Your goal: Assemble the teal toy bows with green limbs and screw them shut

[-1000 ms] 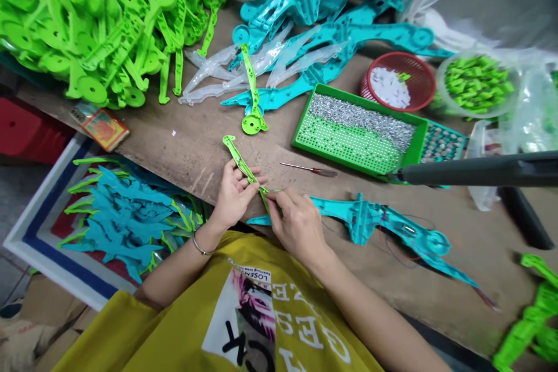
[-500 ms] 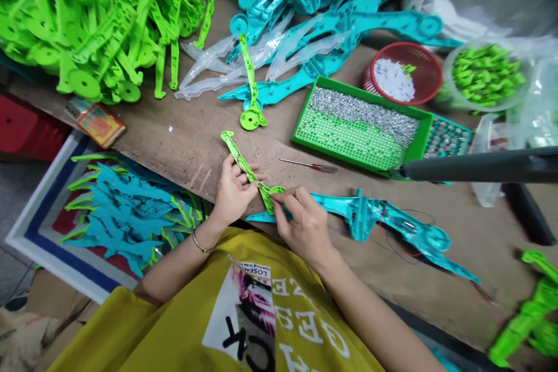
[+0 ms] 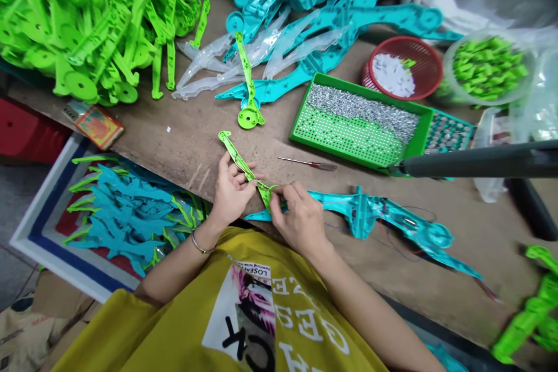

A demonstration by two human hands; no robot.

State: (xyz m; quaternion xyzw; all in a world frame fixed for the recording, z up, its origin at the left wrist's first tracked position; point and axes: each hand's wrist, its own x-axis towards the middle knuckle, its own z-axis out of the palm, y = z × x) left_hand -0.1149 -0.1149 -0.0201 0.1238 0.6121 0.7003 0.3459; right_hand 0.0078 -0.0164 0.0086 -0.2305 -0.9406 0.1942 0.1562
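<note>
My left hand (image 3: 233, 189) is closed around the middle of a slim green plastic arm piece (image 3: 238, 158), whose hooked tip points up and away from me. My right hand (image 3: 299, 212) pinches the lower end of the same piece; its fingers cover the round part there. Under my right hand lies a long teal plastic half-shell (image 3: 364, 215) with thin wires along its right side. A screwdriver (image 3: 309, 164) rests on the table just beyond my hands. Farther off, another green arm piece (image 3: 248, 87) lies with its round end towards me.
A green perforated tray (image 3: 349, 142) holds small metal screws. Behind it stand a red basket (image 3: 429, 78) with white bits and a clear tub (image 3: 529, 78) of green parts. Green pieces (image 3: 87, 29) heap up at back left. A dark bar (image 3: 479, 161) juts in from the right.
My right fingers have shifted slightly left and closed more over the lower end of the green piece. Otherwise the view has only drifted a little.
</note>
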